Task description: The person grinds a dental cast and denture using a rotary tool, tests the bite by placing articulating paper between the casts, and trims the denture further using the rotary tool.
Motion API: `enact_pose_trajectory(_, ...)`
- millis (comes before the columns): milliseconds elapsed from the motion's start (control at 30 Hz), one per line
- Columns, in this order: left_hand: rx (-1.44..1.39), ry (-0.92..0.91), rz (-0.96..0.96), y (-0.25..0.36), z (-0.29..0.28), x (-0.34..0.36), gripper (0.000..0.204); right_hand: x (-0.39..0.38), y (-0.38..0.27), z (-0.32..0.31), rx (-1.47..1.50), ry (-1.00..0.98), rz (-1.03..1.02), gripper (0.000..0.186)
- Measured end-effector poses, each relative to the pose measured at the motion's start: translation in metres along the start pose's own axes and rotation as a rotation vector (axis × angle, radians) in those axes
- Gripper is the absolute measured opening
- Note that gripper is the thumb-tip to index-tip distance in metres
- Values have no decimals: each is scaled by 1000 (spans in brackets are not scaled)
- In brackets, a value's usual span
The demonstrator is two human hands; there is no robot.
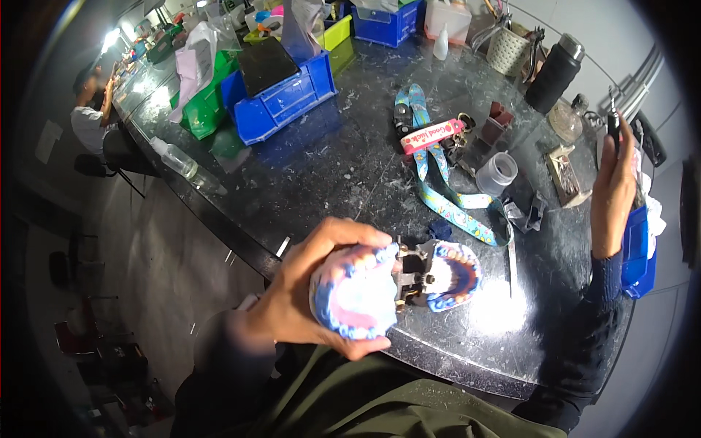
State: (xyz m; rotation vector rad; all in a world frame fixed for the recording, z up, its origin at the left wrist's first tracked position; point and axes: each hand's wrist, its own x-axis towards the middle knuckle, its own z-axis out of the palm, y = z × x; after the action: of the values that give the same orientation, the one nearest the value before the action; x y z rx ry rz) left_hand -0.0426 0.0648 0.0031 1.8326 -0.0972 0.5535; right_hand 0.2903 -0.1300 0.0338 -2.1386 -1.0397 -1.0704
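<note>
My left hand (pixel 299 292) grips a dental articulator (pixel 410 279) that is opened out, with the fingers and thumb around the larger plaster dental model (pixel 354 292). This model has white, blue and pink parts. The smaller dental model (pixel 454 277), with blue and reddish gums, is on the other side of the metal hinge, above the bench's near edge. At the far right my right hand (pixel 613 193) is raised, seen edge-on. Its fingers and thumb close on a slim dark handpiece (pixel 614 125) with a thin metal tip pointing up. Part of the handle is hidden.
On the dark bench (pixel 358 175) lie a turquoise lanyard (pixel 445 197), a clear plastic cup (pixel 496 174) and a bur box (pixel 566 175). Blue bins (pixel 285 98), a black bottle (pixel 556 73) and a tool pot (pixel 507 51) stand farther back. Another person (pixel 91 113) sits far left.
</note>
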Motion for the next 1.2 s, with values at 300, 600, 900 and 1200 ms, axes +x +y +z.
enact_pose_trajectory(300,21,240,95,-13,54,1,95,-25,-124,-93,621,-368,136,38)
enact_pose_trajectory(600,7,274,128,-8,78,-8,82,-42,-141,-74,527,-574,-437,49)
enact_pose_trajectory(900,-54,233,125,1,88,-8,80,-56,-133,-55,516,-414,-474,52)
enact_pose_trajectory(1200,103,270,227,-6,84,-13,64,-56,-137,-63,506,-431,-486,59)
